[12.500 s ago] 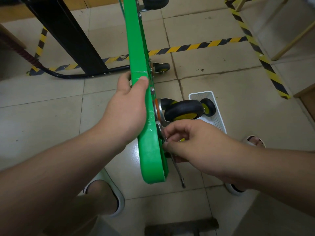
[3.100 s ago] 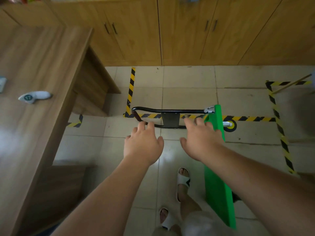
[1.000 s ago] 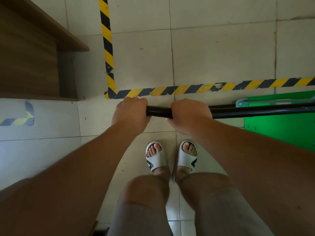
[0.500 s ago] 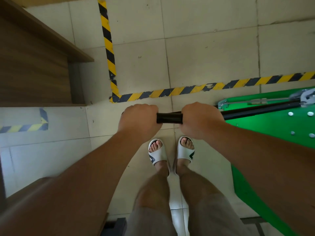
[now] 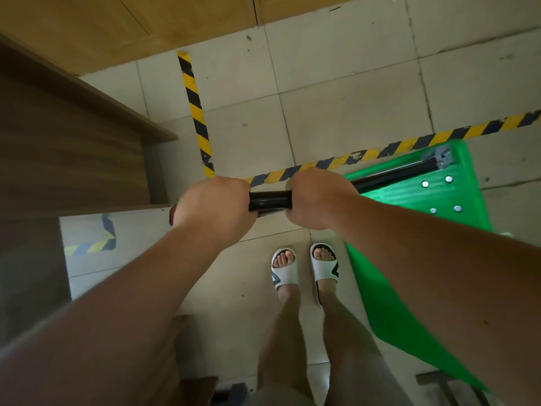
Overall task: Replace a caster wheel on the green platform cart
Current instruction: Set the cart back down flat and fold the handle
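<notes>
Plainly, the widest thing we have to mind is the tiled floor [image 5: 336, 98], smooth and crossed by hazard tape [image 5: 196, 112]; on it a wheeled cart can roll away the moment its weight lands. The wooden counter [image 5: 73, 148] fills the left of the frame, so a swing that way would knock the bar end into it.

The green platform cart [image 5: 389, 312] lies along the right side of the frame. Its deck looks tilted rather than flat, though we cannot be sure. Its casters are hidden underneath, so we cannot check the wheel in question from here.

The black handle [image 5: 270, 200] runs from the centre up to the hinge bracket [image 5: 439, 156] at the upper right. Our left hand [image 5: 213, 206] and right hand [image 5: 317, 197] are both wrapped tight round it, close together near one end. We judge that such an off-centre grip gives poor leverage, and the deck could twist or drop if the hinge folds.

Our toes, in open slides [image 5: 325, 263] at lower centre, stand just beside the deck's edge and would take the hit. Smallest are the bolt heads [image 5: 425, 184] on the deck: if any is loose, the caster may shift under load.
</notes>
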The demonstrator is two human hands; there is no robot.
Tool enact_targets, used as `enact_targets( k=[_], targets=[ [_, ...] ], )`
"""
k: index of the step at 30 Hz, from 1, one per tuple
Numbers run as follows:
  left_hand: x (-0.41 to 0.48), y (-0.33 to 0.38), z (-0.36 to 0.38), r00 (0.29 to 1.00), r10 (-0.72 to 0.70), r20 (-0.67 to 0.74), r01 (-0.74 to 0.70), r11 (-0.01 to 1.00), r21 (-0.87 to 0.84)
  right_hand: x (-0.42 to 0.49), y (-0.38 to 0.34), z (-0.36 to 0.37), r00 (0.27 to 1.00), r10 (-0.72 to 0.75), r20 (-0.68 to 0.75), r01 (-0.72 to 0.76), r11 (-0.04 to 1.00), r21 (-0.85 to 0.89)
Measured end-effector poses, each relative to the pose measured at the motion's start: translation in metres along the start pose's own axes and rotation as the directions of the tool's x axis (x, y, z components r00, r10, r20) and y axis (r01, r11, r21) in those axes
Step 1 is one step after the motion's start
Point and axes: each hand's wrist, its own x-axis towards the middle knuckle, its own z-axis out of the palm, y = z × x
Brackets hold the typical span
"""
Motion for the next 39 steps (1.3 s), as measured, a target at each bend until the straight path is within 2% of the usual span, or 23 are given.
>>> enact_targets(
  k=[5,8,17,19,24,27,32,35,39],
  targets=[
    [-0.001,0.000,-0.019,1.000,0.016,-0.014,-0.015,0.999,0.030,-0.001,-0.002,-0.006,1.000,-0.001,-0.018,0.002,0.998,0.070],
    [0.001,0.011,-0.024,0.997,0.016,-0.072,-0.014,0.999,0.038,-0.006,0.009,-0.012,1.000,0.000,-0.027,0.003,0.995,0.103],
    [-0.001,0.046,-0.048,0.946,0.148,-0.288,-0.197,0.969,-0.148,-0.034,0.064,-0.036,0.992,0.050,-0.116,-0.030,0.985,0.171],
    [-0.001,0.049,-0.053,0.950,0.129,-0.284,-0.187,0.964,-0.189,-0.042,0.075,-0.041,0.988,0.067,-0.141,-0.041,0.982,0.184],
    [-0.004,0.051,-0.060,0.969,-0.052,-0.240,-0.066,0.887,-0.456,-0.061,0.088,-0.053,0.975,0.058,-0.216,-0.010,0.976,0.217],
    [-0.007,0.059,-0.061,0.958,-0.138,-0.251,-0.010,0.860,-0.510,-0.070,0.084,-0.062,0.961,0.029,-0.276,0.022,0.983,0.181],
    [-0.003,0.077,-0.079,0.952,-0.045,-0.303,-0.131,0.834,-0.537,-0.067,0.051,-0.086,0.905,-0.103,-0.413,0.176,0.974,0.143],
    [0.003,0.087,-0.088,0.961,-0.002,-0.278,-0.151,0.835,-0.528,-0.069,0.047,-0.098,0.892,-0.094,-0.441,0.130,0.990,0.052],
    [0.006,0.087,-0.089,0.965,-0.009,-0.262,-0.133,0.845,-0.519,-0.085,0.069,-0.110,0.892,-0.028,-0.450,0.055,0.997,0.048]
  ],
)
